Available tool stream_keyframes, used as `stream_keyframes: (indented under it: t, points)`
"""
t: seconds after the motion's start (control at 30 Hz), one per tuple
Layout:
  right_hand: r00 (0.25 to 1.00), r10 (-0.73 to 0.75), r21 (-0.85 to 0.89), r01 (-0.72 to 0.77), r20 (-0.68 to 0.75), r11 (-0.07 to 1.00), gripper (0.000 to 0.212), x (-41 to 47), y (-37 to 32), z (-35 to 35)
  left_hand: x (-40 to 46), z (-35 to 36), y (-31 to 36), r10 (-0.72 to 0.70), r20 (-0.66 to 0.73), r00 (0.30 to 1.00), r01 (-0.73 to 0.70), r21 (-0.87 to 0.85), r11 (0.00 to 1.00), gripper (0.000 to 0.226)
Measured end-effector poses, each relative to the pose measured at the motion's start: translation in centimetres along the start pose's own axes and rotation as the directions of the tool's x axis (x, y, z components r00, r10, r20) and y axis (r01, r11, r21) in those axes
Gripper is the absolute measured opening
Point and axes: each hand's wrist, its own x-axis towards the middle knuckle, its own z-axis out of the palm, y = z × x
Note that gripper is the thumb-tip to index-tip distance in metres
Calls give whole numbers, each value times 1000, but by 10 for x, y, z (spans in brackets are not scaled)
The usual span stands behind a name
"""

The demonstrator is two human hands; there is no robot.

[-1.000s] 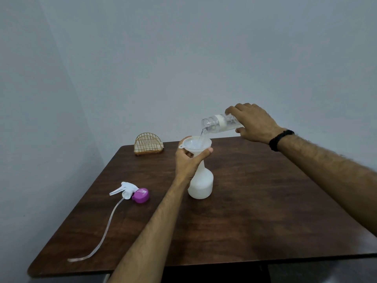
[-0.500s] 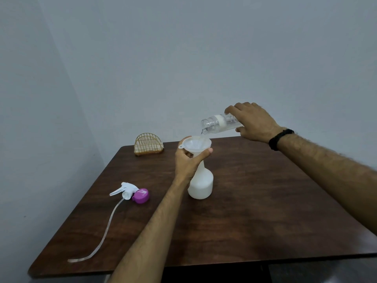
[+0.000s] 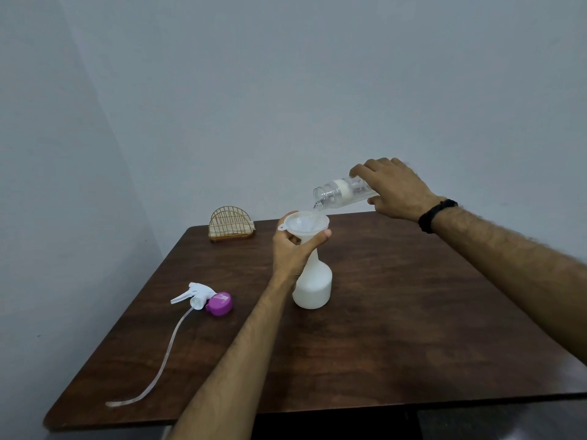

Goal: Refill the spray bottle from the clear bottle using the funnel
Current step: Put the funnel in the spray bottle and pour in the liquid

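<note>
Right hand (image 3: 392, 189) grasps the tilted clear bottle (image 3: 341, 193) (mouth over the funnel (image 3: 305, 224)); left hand (image 3: 293, 250) grips funnel atop spray bottle (image 3: 313, 285).

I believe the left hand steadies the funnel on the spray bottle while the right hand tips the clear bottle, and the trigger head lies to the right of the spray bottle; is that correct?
Not quite: the head view shows the trigger head lying left of the spray bottle. The rest holds: left hand on funnel, right hand tipping clear bottle.

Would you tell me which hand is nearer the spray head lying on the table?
Left. The left hand grips the funnel, right of the spray head; the right hand is farther right.
</note>
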Motion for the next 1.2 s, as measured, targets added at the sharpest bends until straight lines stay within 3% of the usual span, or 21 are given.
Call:
stream_keyframes:
  t: [0.67, 1.2]
  points:
    - [999, -24, -20, 23, -26, 1000, 58, 7, 2, -4, 2, -1, -4, 17, 5, 1000, -17, -16, 1000, 63]
    - [998, -48, -32, 47, -50, 998, 60, 11, 0, -9, 4, -2, -7, 6, 5, 1000, -6, -9, 1000, 73]
